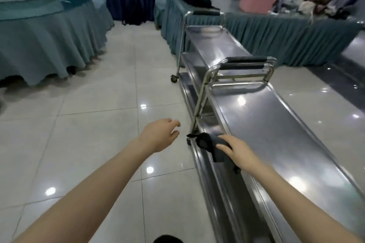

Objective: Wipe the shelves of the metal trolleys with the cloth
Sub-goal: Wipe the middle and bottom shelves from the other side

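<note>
On the polished steel trolley shelf [266,124], your right grip [238,152] clutches the limp dark cloth [207,143], probably best bunched mid-fold; your left grip [159,134] hangs open.

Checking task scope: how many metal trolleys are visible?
2. The near trolley is where the right hand holds the cloth; the far trolley stands end to end beyond it, beside the skirted table. None looks hidden.
</note>
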